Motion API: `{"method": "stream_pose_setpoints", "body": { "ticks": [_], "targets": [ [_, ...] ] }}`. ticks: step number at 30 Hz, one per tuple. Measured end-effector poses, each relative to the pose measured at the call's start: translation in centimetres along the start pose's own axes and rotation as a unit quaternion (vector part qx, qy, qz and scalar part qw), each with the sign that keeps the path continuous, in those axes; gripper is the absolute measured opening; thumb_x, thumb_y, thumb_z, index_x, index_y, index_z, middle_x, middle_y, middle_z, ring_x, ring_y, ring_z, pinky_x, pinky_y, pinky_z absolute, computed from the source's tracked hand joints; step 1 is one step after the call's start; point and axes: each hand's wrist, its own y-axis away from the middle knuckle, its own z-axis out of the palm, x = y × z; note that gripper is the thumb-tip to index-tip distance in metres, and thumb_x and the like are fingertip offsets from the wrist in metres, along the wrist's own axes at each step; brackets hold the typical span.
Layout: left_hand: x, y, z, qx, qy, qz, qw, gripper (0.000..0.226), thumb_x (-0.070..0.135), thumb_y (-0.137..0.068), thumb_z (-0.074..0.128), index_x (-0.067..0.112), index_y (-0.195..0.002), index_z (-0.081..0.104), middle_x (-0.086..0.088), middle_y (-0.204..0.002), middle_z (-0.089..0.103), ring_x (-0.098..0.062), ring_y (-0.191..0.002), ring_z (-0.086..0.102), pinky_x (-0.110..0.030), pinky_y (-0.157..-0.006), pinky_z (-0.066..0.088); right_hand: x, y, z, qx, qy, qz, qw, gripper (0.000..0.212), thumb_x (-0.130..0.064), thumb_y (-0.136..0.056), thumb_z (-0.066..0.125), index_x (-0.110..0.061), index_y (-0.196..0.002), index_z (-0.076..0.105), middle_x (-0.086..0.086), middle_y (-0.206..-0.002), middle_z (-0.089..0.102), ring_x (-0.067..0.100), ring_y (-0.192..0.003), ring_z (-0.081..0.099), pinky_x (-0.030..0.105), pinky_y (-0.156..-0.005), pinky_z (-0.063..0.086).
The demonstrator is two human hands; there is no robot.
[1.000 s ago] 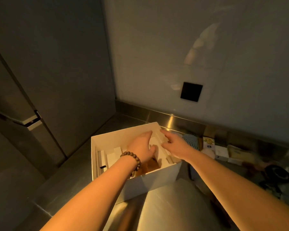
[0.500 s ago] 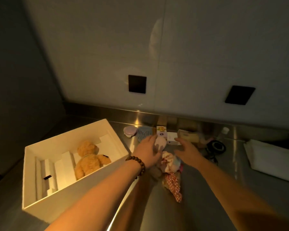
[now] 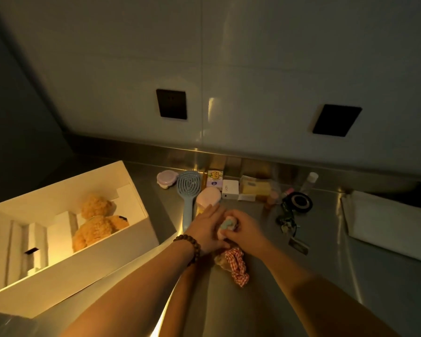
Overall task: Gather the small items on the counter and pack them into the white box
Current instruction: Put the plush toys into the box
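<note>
While teddy [image 3: 96,223] fills box [image 3: 66,271], hands [image 3: 208,229] clasp doll [image 3: 229,227].

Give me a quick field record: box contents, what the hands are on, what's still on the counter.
box: open, on the counter's left
in box: teddy bear, white inserts
left hand: on a small doll
right hand: gripping the same doll
grip state: both closed around it, doll low over the counter
still out: hairbrush, pink jar, charger, tape roll, keys

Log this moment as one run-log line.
phase: gathering | both hands closed on small doll on counter | white box: teddy bear inside
</note>
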Motion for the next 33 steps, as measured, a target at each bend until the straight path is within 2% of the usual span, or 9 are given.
{"method": "stream_pose_setpoints", "body": {
  "ticks": [4,7,10,13,17,22,28,31,33],
  "targets": [
    [0.6,0.3,-1.2,0.084,0.042,0.021,0.995,0.063,0.046,-0.073,0.068,0.029,-0.129,0.042,0.003,-0.129,0.047,-0.016,-0.117,0.045,-0.032,-0.097,0.04,-1.4,0.4,-0.9,0.006,-0.135,-0.01,0.991,0.04,-0.009,-0.078,0.074,-0.029,-0.107,0.054,-0.012,-0.102,0.059,0.005,-0.093,0.06,0.015,-0.072,0.051],
    [0.6,1.0,-2.2,0.119,0.048,0.004,0.992,0.049,0.04,-0.077,0.064,0.028,-0.121,0.047,0.005,-0.117,0.048,-0.014,-0.103,0.049,-0.028,-0.085,0.044,-1.9,1.1,-1.7,0.023,-0.15,-0.005,0.988,0.051,-0.017,-0.078,0.075,-0.037,-0.115,0.047,-0.017,-0.109,0.054,-0.001,-0.094,0.058,0.013,-0.07,0.05],
    [0.3,1.9,-2.9,0.134,0.053,-0.015,0.99,0.048,0.038,-0.079,0.065,0.027,-0.121,0.046,0.004,-0.118,0.048,-0.012,-0.097,0.049,-0.03,-0.082,0.047,-1.0,2.8,-2.0,0.025,-0.031,0.006,0.999,0.067,-0.031,-0.073,0.079,-0.03,-0.13,0.044,-0.009,-0.124,0.046,0.008,-0.111,0.05,0.028,-0.091,0.048],
    [0.1,2.9,-3.2,0.139,0.055,-0.014,0.989,0.049,0.04,-0.08,0.065,0.025,-0.123,0.046,0.003,-0.12,0.049,-0.011,-0.098,0.049,-0.027,-0.081,0.045,0.3,5.0,-1.4,-0.039,0.118,0.015,0.992,0.078,-0.046,-0.065,0.081,-0.032,-0.132,0.045,-0.006,-0.129,0.041,0.015,-0.119,0.042,0.035,-0.1,0.041],
    [0.1,4.1,-3.6,0.14,0.065,-0.009,0.988,0.049,0.039,-0.081,0.065,0.025,-0.124,0.046,0.002,-0.118,0.051,-0.008,-0.097,0.047,-0.023,-0.079,0.041,1.5,6.5,0.6,-0.095,0.204,0.027,0.974,0.071,-0.039,-0.069,0.08,-0.034,-0.132,0.046,-0.003,-0.138,0.039,0.019,-0.124,0.04,0.037,-0.102,0.041],
    [0.2,5.7,-5.6,0.176,0.087,0.019,0.98,0.049,0.037,-0.081,0.065,0.022,-0.123,0.047,0.001,-0.115,0.052,-0.01,-0.098,0.048,-0.026,-0.081,0.041,-0.9,6.3,2.1,-0.017,0.08,0.012,0.997,0.036,-0.02,-0.08,0.072,-0.037,-0.108,0.058,-0.011,-0.104,0.058,0.006,-0.088,0.06,0.015,-0.067,0.05],
    [-0.6,8.4,-12.6,0.284,0.1,0.04,0.953,0.042,0.028,-0.081,0.066,0.019,-0.118,0.051,0.004,-0.104,0.054,-0.012,-0.091,0.052,-0.023,-0.074,0.041,-10.9,2.1,2.2,0.033,-0.037,-0.091,0.995,0.036,-0.02,-0.083,0.071,-0.025,-0.117,0.058,-0.008,-0.107,0.06,-0.002,-0.092,0.056,0.009,-0.07,0.042],
    [-2.6,10.6,-16.7,0.334,0.086,0.015,0.938,0.039,0.028,-0.082,0.065,0.019,-0.117,0.051,0.004,-0.1,0.054,-0.012,-0.087,0.053,-0.024,-0.07,0.042,-16.5,0.2,3.5,0.04,-0.074,-0.142,0.986,0.033,-0.022,-0.083,0.071,-0.026,-0.114,0.059,-0.019,-0.094,0.061,-0.013,-0.082,0.056,0.002,-0.066,0.041],
    [-4.7,12.5,-18.8,0.352,0.081,-0.02,0.932,0.038,0.029,-0.083,0.064,0.021,-0.117,0.05,0.007,-0.099,0.054,-0.007,-0.084,0.053,-0.021,-0.067,0.044,-19.5,-1.1,5.0,0.018,-0.088,-0.159,0.983,0.032,-0.025,-0.084,0.07,-0.028,-0.113,0.058,-0.017,-0.096,0.062,-0.008,-0.086,0.058,0.009,-0.071,0.044]
  ]
}}
